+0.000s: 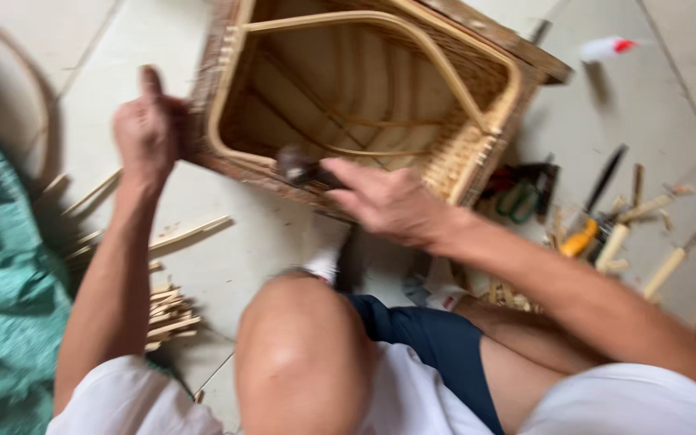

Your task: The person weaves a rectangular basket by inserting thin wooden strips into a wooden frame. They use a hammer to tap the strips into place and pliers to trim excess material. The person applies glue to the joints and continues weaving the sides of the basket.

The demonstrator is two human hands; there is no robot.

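The woven basket (380, 97) lies tipped on the floor, far of the knee. The left hand (148, 129) grips its left edge, fingers closed. The right hand (388, 201), nearer, holds a dark tool (300, 167) at the near rim, fingers wrapped around it.

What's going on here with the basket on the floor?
A person sits on a tiled floor working on a woven rattan basket. The left hand grips its corner, steadying it. The right hand holds a dark tool against the near rim. Cut cane pieces and hand tools lie scattered around.
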